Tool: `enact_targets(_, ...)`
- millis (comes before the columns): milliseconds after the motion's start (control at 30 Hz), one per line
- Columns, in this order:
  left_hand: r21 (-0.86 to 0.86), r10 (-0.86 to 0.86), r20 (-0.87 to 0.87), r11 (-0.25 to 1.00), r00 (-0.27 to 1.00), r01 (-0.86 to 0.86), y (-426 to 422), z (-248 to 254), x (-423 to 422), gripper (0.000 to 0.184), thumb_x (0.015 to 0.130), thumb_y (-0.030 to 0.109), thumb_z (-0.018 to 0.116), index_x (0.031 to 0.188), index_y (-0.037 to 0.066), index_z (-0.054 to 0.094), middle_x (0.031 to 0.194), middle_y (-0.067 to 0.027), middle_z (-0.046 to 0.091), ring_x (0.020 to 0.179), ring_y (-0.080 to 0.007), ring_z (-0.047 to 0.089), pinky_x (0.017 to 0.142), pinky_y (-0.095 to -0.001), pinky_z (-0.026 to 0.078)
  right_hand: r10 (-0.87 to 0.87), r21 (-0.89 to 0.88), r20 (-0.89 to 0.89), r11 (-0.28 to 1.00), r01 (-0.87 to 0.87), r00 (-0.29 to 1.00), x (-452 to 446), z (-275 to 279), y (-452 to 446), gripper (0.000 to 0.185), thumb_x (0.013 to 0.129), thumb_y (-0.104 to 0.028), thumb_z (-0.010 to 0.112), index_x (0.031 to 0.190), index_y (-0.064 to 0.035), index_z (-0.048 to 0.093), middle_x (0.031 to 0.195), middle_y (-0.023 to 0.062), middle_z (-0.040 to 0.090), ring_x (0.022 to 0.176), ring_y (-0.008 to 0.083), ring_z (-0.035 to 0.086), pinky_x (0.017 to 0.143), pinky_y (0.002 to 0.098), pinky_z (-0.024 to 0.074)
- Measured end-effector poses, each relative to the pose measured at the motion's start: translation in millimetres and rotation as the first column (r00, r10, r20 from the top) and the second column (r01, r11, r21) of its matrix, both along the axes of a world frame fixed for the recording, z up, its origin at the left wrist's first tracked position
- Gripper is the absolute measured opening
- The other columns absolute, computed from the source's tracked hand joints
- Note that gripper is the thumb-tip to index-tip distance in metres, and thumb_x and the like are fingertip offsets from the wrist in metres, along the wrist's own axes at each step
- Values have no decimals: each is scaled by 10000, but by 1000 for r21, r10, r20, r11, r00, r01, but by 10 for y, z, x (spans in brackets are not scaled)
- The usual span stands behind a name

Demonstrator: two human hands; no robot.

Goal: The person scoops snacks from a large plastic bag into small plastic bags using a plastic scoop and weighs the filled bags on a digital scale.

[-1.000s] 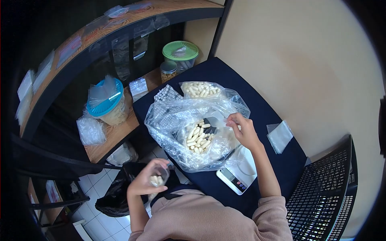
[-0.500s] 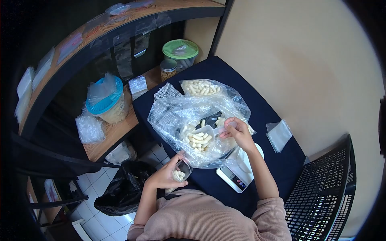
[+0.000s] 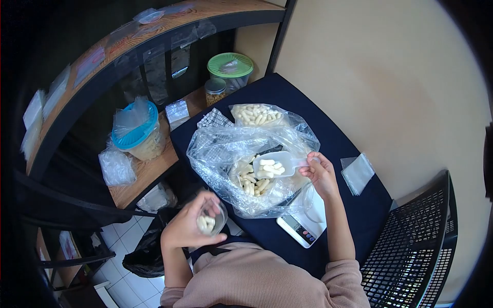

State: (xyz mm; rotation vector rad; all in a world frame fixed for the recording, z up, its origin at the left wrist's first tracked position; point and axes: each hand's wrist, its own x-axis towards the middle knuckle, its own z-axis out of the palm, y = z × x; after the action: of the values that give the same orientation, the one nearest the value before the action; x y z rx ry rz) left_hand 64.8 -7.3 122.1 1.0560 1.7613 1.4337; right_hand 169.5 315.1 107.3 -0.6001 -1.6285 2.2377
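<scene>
My right hand (image 3: 319, 170) grips the handle of a translucent scoop (image 3: 287, 163). Several pale, finger-shaped snack pieces (image 3: 269, 168) lie in its bowl, above a large open clear plastic bag (image 3: 215, 149) holding more of the same pieces (image 3: 250, 184). Off to the left, over the table's near edge, my left hand (image 3: 187, 220) is wrapped round a small clear cup (image 3: 220, 219) with a few pale pieces at its bottom. A white digital scale (image 3: 298, 229) sits on the table by my right forearm, partly covered by the bag's edge.
A filled bag (image 3: 259, 115) lies behind the open one on the dark tablecloth (image 3: 354, 205). Flat clear bags (image 3: 358, 173) lie at right, near a black plastic crate (image 3: 411, 246). Lidded tubs (image 3: 136, 131) stand on the wooden shelf at left. A black bin bag (image 3: 144, 256) is below.
My right hand has lifted the scoop up and to the right, out of the pile, with pieces in it. My left hand has moved left with the cup.
</scene>
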Motion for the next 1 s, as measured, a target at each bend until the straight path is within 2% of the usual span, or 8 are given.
enact_targets(33, -78, 93, -207, 991, 974, -111, 79, 131, 2, 665, 543, 228, 798, 1054, 45, 414, 849, -69, 520, 769, -171, 538, 714, -280, 449, -24, 15, -18, 1000, 24, 1000, -6, 35, 1, 111, 874, -120, 484, 940, -31, 477, 801, 122, 603, 681, 164, 620, 627, 232, 505)
enact_targets(167, 10, 337, -499, 923, 798, -384, 500, 182, 34, 706, 510, 235, 792, 1068, 40, 407, 837, -74, 520, 748, -187, 533, 683, -309, 451, -71, 49, -72, 996, 74, 995, -52, 259, -48, 89, 867, -103, 469, 927, -38, 478, 790, 120, 598, 662, 166, 615, 632, 241, 502)
enact_targets(267, 10, 359, -549, 906, 755, -424, 718, 137, -8, 698, 516, 258, 784, 1066, 41, 414, 855, -90, 535, 780, -219, 560, 696, -331, 459, -70, 64, -107, 995, 77, 992, -93, 470, -138, 93, 861, -93, 474, 929, -29, 477, 770, 116, 593, 647, 165, 614, 613, 243, 504)
enact_targets(400, 64, 386, -596, 897, 704, -437, 876, 106, -29, 692, 514, 245, 773, 1063, 28, 412, 914, -135, 549, 834, -287, 565, 739, -359, 449, 104, 301, -105, 951, -69, 989, -110, 695, -399, 90, 854, -39, 485, 933, 3, 478, 778, 127, 604, 654, 161, 623, 596, 255, 518)
enact_targets(500, 73, 346, -653, 914, 674, -399, 942, 90, -22, 683, 512, 231, 765, 1061, 23, 415, 949, -155, 545, 870, -305, 554, 777, -366, 431, 185, 636, -41, 762, -117, 982, -58, 860, -675, 91, 848, -25, 497, 922, 28, 493, 781, 115, 612, 694, 158, 641, 620, 250, 521)
enact_targets(733, 105, 394, -608, 900, 689, -423, 949, 60, -56, 696, 512, 226, 763, 1077, 20, 411, 909, -151, 531, 856, -295, 541, 785, -367, 423, -52, 488, -225, 858, 158, 973, 0, 895, -490, 87, 847, -13, 488, 924, 25, 476, 737, 130, 608, 643, 157, 623, 587, 243, 510)
enact_targets(933, 126, 421, -553, 895, 719, -427, 878, 21, -85, 731, 539, 257, 771, 1112, 11, 391, 884, -137, 514, 830, -254, 530, 765, -346, 426, -249, 422, -271, 837, 348, 930, -16, 546, -329, 66, 857, -25, 458, 917, 3, 456, 722, 136, 606, 606, 154, 604, 551, 244, 496)
enact_targets(1000, 194, 458, -338, 889, 822, -415, 823, 78, -69, 713, 567, 237, 765, 1124, 9, 384, 898, -102, 490, 838, -213, 497, 766, -319, 407, -233, 402, -182, 869, 289, 955, -77, 322, -302, 92, 839, -10, 459, 931, -5, 458, 718, 129, 605, 604, 155, 604, 541, 245, 491)
